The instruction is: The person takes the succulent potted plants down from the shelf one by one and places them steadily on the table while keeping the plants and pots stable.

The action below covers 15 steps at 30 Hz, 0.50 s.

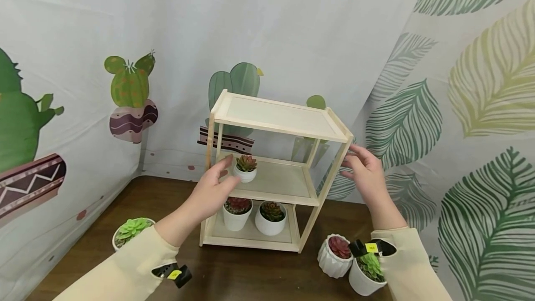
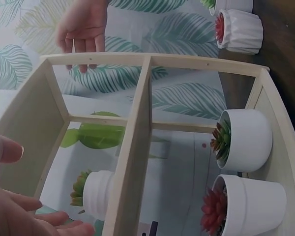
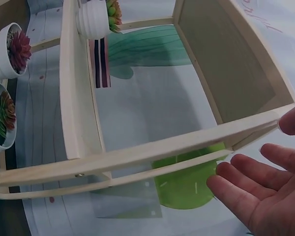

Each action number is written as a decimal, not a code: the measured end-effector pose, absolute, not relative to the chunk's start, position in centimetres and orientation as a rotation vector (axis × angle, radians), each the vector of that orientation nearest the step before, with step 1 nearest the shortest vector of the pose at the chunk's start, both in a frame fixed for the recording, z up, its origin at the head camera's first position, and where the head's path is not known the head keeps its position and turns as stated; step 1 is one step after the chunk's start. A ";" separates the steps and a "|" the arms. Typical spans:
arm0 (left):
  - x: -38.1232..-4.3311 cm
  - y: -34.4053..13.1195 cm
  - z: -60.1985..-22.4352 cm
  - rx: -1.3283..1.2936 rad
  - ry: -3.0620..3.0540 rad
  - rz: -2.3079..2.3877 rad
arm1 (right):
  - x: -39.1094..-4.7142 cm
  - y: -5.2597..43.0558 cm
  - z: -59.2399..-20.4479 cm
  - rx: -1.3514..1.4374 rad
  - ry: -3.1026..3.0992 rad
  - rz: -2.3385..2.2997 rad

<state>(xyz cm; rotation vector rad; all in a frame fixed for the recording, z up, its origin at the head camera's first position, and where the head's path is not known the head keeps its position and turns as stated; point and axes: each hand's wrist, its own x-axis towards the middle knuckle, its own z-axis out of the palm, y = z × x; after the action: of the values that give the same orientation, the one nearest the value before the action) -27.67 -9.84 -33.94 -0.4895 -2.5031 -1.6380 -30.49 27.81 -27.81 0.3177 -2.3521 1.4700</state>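
A small white pot with a red-green succulent (image 1: 245,169) stands upright on the middle shelf of a pale wooden rack (image 1: 267,202), near its left end. Beside it is my left hand (image 1: 212,190), thumb and fingers spread; the left wrist view shows a gap between the fingertips and the pot. Outside the rack's upper right corner, my right hand (image 1: 368,175) has loosely bent fingers around nothing. Its thumb (image 3: 292,120) lies close to the wooden side rail; whether it touches cannot be told. On the bottom shelf are a red succulent pot (image 1: 237,219) and a rounder red-green one (image 1: 270,223).
Right of the rack, on the brown table (image 1: 234,278), stand a ribbed white pot with a red succulent (image 1: 334,260) and a green one (image 1: 365,280) partly behind the right wrist strap. Another green succulent (image 1: 133,230) sits left, partly behind the left sleeve. Printed cloth hangs behind.
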 end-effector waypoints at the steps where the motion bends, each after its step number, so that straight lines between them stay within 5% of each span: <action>1: -27.7 -9.8 -33.8 -0.489 -2.498 -1.638 | -30.5 27.7 -27.9 0.318 -2.345 1.474; 15: -30.7 -8.6 -33.3 -0.352 -2.579 -1.713 | -30.9 26.8 -29.3 0.375 -2.189 1.471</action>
<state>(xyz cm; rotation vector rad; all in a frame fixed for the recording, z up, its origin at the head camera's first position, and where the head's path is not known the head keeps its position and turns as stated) -30.74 -8.61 -33.35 -0.3518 -2.5791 -1.7125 -30.94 26.82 -29.31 0.3755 -2.1893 1.4714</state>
